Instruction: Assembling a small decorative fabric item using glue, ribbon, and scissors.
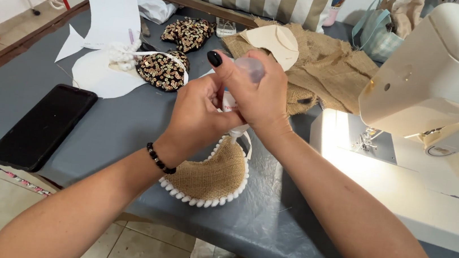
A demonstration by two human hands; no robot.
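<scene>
Near front edge of table [98, 132]: burlap crescent piece [210, 175], trimmed with white pom-poms, lying flat.
Right hand [258, 101]: fingers wrapped round a small clear bottle [247, 68], held above the crescent.
Left hand [197, 114]: fingers curled narrow at the bottle's lower end; what they pinch is hidden, possibly a cap.
Left edge: black phone [42, 126].
Right side: white sewing machine [434, 76].
Back: sequinned pieces [161, 70], loose burlap [327, 65].

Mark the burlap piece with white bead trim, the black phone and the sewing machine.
burlap piece [213, 175], head view, woven middle.
black phone [42, 125], head view, screen centre.
sewing machine [446, 72], head view, upper housing.
</scene>
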